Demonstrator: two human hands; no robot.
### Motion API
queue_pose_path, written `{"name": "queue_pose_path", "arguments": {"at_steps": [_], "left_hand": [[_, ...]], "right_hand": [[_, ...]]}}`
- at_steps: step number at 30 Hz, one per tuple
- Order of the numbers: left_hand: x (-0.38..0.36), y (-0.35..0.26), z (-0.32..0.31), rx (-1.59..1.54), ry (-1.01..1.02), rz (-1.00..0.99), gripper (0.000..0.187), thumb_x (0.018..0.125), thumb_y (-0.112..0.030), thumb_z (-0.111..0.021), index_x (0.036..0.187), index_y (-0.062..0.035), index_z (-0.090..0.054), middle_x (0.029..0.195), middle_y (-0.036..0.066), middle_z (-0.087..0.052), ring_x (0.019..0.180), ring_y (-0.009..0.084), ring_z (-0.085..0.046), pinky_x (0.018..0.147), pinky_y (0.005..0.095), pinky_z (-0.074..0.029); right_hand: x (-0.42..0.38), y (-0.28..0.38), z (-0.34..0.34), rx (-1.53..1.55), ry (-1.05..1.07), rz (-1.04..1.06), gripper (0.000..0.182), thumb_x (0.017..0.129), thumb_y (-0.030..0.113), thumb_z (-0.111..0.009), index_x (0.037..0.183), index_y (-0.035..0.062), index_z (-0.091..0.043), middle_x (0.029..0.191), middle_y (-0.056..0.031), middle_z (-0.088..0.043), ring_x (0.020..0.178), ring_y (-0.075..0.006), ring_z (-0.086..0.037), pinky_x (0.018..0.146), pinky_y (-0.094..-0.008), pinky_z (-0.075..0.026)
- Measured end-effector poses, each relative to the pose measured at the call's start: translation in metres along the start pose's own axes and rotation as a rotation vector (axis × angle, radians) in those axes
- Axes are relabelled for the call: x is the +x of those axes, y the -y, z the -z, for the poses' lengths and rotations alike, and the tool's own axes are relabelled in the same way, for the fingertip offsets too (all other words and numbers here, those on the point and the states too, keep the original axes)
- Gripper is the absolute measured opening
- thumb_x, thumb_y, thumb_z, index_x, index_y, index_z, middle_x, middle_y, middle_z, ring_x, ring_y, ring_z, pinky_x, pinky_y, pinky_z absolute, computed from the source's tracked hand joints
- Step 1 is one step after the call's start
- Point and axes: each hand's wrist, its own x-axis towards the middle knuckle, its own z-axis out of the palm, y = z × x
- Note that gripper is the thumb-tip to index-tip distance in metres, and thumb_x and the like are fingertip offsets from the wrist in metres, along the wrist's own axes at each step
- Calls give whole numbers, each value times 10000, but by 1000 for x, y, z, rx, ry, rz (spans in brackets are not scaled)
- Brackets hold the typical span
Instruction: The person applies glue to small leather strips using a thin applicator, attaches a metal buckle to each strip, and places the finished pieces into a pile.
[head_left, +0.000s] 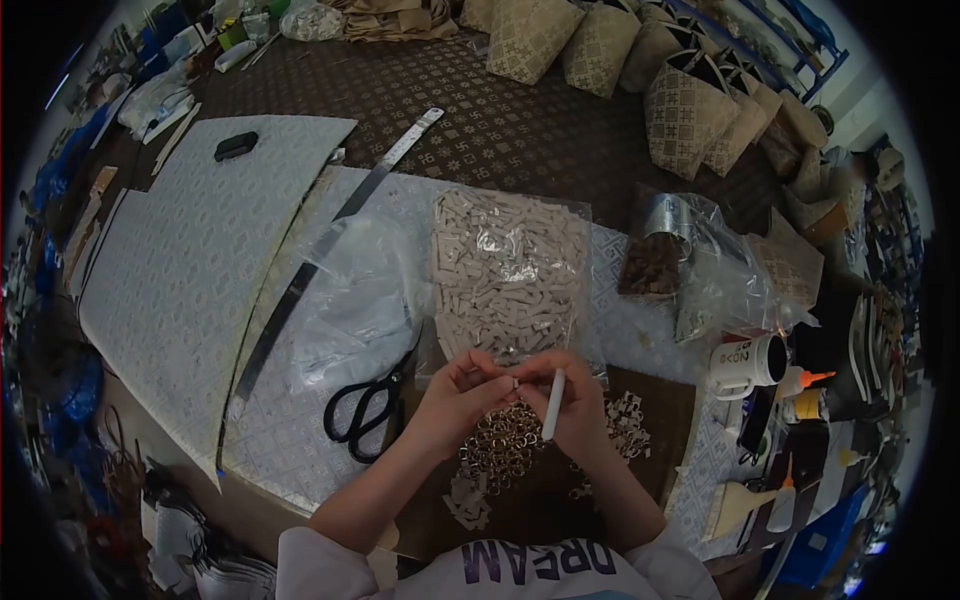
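Observation:
My left hand [462, 398] and my right hand [574, 405] meet over the near edge of a clear bag [512, 265] full of small beige strips. A tiny pale piece [515, 384] is pinched between the fingertips of both; its exact kind is hard to make out. Tucked in my right hand, a white pen-like stick [554, 405] points down. Below the hands lies a pile of gold-coloured metal rings [500, 445]. Loose beige strips [467, 502] sit to the left of it, and more small pieces with rings [627, 428] to the right.
Black-handled scissors [360, 412] lie left of my arm, near a crumpled plastic bag [360, 300] and a long metal ruler [330, 240]. To the right stand a white mug [745, 366], glue bottles [785, 505] and a tin [664, 220]. Patterned bags [690, 115] line the back.

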Motion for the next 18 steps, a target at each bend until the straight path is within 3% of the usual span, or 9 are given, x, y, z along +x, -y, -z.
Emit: {"name": "queue_pose_path", "arguments": {"at_steps": [6,18], "left_hand": [[-1,3,-3,32,46,-77,258,848,11,-588,780,-98,-365,932,90,-619,770,114,-587,686,225,-482],[-8,14,-11,81,16,-207,356,869,-2,-550,644,-125,-303,901,67,-591,715,59,-498,628,178,-410]], "right_hand": [[-1,2,-3,-31,-34,23,222,795,-66,-619,986,14,-539,903,-59,-595,820,-122,-597,726,-244,-500],[-2,4,-5,-244,7,181,227,796,-50,-620,1000,27,-554,882,-93,-601,774,-176,-624,658,-275,-501]]}}
